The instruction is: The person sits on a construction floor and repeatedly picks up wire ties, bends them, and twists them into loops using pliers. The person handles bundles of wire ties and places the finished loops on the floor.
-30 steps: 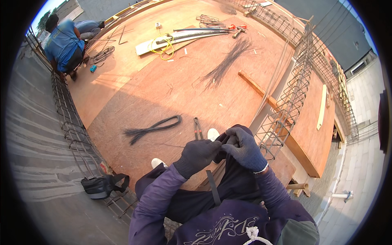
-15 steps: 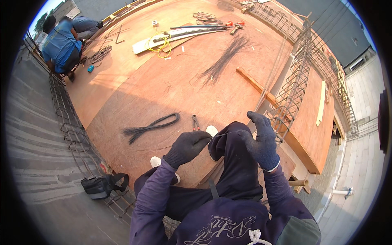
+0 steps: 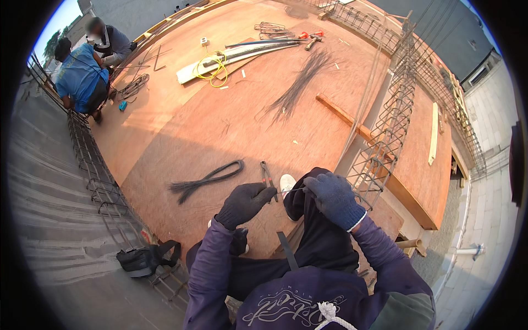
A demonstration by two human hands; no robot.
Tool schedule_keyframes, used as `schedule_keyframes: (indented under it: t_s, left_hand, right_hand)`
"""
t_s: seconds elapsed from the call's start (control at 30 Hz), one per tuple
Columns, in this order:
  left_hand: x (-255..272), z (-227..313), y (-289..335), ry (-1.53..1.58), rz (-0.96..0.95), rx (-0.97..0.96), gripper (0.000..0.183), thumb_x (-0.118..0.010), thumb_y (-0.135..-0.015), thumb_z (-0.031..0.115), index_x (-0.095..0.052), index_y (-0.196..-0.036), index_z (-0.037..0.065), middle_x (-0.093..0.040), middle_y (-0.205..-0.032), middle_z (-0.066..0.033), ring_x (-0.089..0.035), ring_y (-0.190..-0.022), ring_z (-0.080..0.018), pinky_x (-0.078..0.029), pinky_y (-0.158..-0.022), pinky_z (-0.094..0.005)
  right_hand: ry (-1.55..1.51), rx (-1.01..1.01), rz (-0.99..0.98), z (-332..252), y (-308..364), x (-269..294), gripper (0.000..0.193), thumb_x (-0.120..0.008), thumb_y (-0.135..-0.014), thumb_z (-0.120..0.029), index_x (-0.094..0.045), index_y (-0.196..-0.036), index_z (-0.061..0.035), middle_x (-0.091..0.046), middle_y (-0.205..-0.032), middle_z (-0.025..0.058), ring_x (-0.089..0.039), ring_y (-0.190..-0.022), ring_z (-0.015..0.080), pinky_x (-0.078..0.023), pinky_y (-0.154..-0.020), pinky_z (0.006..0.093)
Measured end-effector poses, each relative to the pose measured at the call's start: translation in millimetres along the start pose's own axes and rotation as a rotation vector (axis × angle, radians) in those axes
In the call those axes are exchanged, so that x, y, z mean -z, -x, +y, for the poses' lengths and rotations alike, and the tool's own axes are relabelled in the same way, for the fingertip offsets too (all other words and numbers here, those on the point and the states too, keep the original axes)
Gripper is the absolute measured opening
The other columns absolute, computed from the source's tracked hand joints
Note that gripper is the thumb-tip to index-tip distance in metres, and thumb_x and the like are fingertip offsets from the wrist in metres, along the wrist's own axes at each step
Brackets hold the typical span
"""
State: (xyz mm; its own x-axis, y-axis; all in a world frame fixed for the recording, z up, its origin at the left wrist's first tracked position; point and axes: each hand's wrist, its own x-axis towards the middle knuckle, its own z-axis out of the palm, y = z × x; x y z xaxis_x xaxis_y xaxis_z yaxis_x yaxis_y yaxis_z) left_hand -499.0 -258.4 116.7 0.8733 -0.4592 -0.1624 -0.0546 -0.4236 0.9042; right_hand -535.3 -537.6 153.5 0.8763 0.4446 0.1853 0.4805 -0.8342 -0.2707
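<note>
A thin dark wire stretches between my two gloved hands, in front of my raised knee. My left hand, in a dark grey knit glove, pinches its left end. On the right end the fingers of my right hand, in a blue-grey knit glove, are closed. Just beyond my left hand, red-handled pliers or nippers lie on the plywood, their handle ends partly hidden by it. Left of them lies a folded bundle of dark tie wire, looped at one end.
Rebar cages run along the left edge and on the right. A wooden batten, loose wires, a yellow cable and a hammer lie on the plywood deck. Two people crouch far left. A black bag rests lower left.
My right hand has come down and left, its fingers now closing on the wire. My left hand has shifted slightly. A person at the far left has raised their upper body.
</note>
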Motion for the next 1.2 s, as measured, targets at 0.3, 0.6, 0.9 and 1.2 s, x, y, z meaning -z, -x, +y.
schedule_keyframes:
  t_s: [0.3,0.6,0.9,1.2]
  left_hand:
    - [-5,2,-7,-0.280,0.509,-0.164,0.055,-0.077,-0.095,0.049,-0.066,-0.063,0.005,-0.052,-0.054,-0.0143,-0.047,-0.044,-0.0264,-0.035,-0.048,-0.0421]
    - [7,-17,-7,-0.255,0.688,-0.146,0.062,-0.076,-0.096,0.048,-0.058,-0.056,0.004,-0.043,-0.050,-0.0137,-0.037,-0.041,-0.0256,-0.030,-0.046,-0.0422]
    - [19,-3,-4,-0.195,0.838,-0.191,0.052,-0.080,-0.094,0.022,-0.054,-0.054,0.003,-0.038,-0.050,-0.0130,-0.032,-0.041,-0.0203,-0.027,-0.044,-0.0403]
    - [18,4,-5,-0.173,0.883,-0.334,0.052,-0.080,-0.094,0.018,-0.054,-0.052,0.003,-0.039,-0.045,-0.0069,-0.036,-0.041,-0.0113,-0.028,-0.043,-0.0359]
  right_hand:
    - [-0.118,-0.148,-0.325,-32,2,26,0.019,-0.070,-0.094,-0.016,-0.066,-0.111,-0.0084,-0.067,-0.096,0.0163,-0.069,-0.086,0.0381,-0.056,-0.072,0.0481]
    - [0.055,-0.090,-0.018,-11,-15,29,0.014,-0.069,-0.093,-0.014,-0.070,-0.106,-0.0079,-0.068,-0.094,0.0158,-0.069,-0.090,0.0378,-0.056,-0.076,0.0476]
    - [-0.534,-0.020,-0.232,-25,-21,100,0.023,-0.069,-0.098,-0.024,-0.071,-0.106,-0.0015,-0.073,-0.094,0.0166,-0.073,-0.090,0.0354,-0.057,-0.077,0.0438]
    - [-0.375,0.259,-0.682,-19,-32,59,0.016,-0.069,-0.098,-0.022,-0.074,-0.096,-0.0066,-0.075,-0.088,0.0152,-0.073,-0.080,0.0337,-0.057,-0.073,0.0404]
